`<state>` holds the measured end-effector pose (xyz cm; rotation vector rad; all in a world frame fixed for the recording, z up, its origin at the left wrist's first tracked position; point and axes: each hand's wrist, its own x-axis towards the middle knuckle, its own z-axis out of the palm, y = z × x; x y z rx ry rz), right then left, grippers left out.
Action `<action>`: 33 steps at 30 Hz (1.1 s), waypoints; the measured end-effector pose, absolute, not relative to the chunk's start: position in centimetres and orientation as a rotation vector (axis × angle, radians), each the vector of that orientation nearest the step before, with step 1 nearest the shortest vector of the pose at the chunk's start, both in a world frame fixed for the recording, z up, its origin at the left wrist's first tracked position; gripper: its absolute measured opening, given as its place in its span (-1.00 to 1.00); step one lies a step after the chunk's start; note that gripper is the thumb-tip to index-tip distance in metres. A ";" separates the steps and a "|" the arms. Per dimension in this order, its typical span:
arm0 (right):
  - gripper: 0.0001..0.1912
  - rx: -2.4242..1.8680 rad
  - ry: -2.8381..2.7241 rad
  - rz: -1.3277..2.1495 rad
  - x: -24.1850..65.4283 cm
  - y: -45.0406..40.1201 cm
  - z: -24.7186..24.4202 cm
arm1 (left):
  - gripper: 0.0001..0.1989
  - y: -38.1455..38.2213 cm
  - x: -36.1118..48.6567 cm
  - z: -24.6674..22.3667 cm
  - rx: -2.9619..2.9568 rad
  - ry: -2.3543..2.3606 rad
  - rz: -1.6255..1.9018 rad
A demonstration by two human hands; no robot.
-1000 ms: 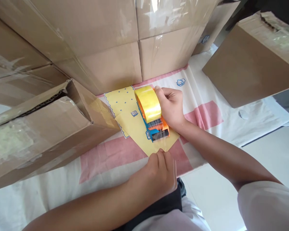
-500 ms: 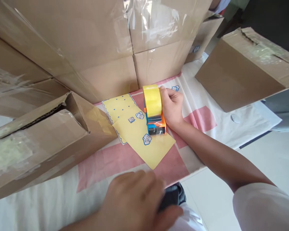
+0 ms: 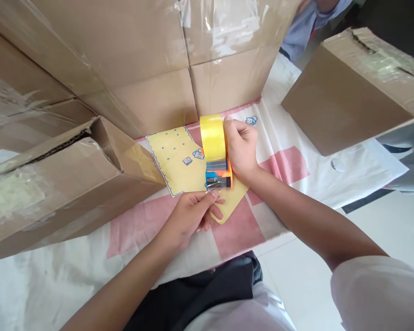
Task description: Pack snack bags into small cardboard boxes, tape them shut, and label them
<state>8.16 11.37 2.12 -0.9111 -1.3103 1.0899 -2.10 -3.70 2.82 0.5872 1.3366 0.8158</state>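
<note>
My right hand (image 3: pixel 241 147) is closed around the side of a tape dispenser (image 3: pixel 229 171), which carries a thick roll of yellow tape (image 3: pixel 213 138). At the dispenser's near end, by its dark roller, my left hand (image 3: pixel 193 209) pinches a clear bit of the tape's free end between thumb and finger. Under the dispenser and my left fingers lies yellow paper (image 3: pixel 174 158) with blue printed edging and small blue drawings. Part of this paper is hidden by my hands and the dispenser.
A large taped cardboard box (image 3: pixel 134 55) stands right behind the dispenser. Smaller cardboard boxes flank the work, one at left (image 3: pixel 89 184) and one at right (image 3: pixel 345 96). A pink and white cloth (image 3: pixel 241 234) covers the table. Another person's sleeve (image 3: pixel 301 27) shows at the top right.
My left hand has moved forward from the table's front edge to the dispenser's tape end. At the back right, a small box has gone from view and more of the other person's sleeve shows.
</note>
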 end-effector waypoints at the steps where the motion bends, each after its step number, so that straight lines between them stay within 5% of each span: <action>1: -0.33 -0.918 -1.308 1.089 8.2 11.5 2.1 | -0.55 -3.9 -2.0 2.6 0.614 1.364 0.853; 14: -0.36 -1.001 -1.386 1.030 8.0 11.8 1.8 | -0.56 -7.2 3.5 1.3 0.692 1.698 1.180; 22: -0.39 -1.013 -1.376 1.025 7.8 12.1 1.3 | -0.54 -8.2 4.1 2.3 1.233 2.162 0.879; 33: -0.44 -1.015 -1.340 1.044 8.0 12.6 1.3 | -0.60 -10.1 5.5 2.2 1.266 2.170 0.784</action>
